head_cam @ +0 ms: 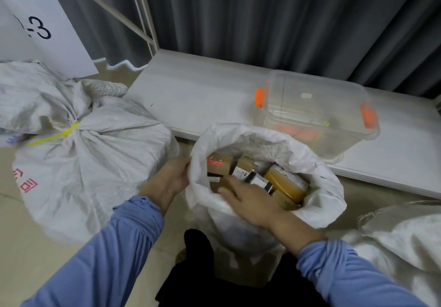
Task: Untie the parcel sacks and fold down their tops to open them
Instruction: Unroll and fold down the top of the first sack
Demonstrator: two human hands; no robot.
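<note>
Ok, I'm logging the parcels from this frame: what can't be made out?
Head view:
Labels on the parcels: blurred, too small.
Lower parcels: hidden by the open sack and right hand.
Fingertips of the left hand: behind the sack's rim.
Right hand's grip: motion blur.
The sack at the right edge: cut off, tie unseen.

Your left hand gripped the sack rim, fingers curled over it, your right hand stretched across palm down, fingers loosely straight, both angled inward toward each other
</note>
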